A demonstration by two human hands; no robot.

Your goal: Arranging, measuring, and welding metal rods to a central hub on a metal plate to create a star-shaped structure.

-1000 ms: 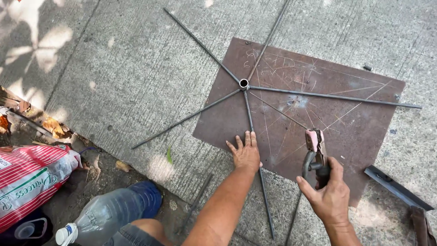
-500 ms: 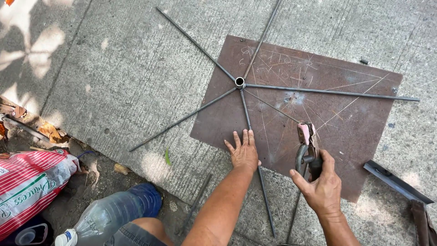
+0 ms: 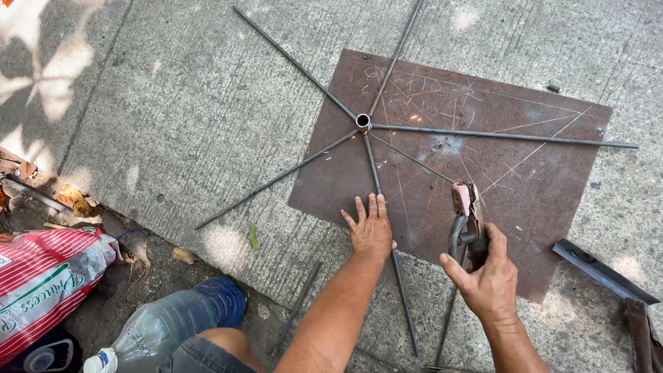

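Rods (image 3: 442, 132) are laid out like spokes from a small ring (image 3: 362, 121) on a rusty steel plate (image 3: 545, 179), which lies on the concrete floor (image 3: 173, 110). One rod running toward the person is pressed down by the left hand (image 3: 371, 228), palm flat, fingers spread, nothing grasped. Just to its right, a clamp tool (image 3: 466, 221) is held in the clenched grip of the right hand (image 3: 487, 276), its pink-tipped head resting on the plate. A plastic bottle (image 3: 166, 324) lies near the knee.

Off to my lower left I see a clear plastic bottle (image 3: 162, 331) beside a red-striped sack (image 3: 41, 283); an angle-iron bar (image 3: 604, 271) lies right.
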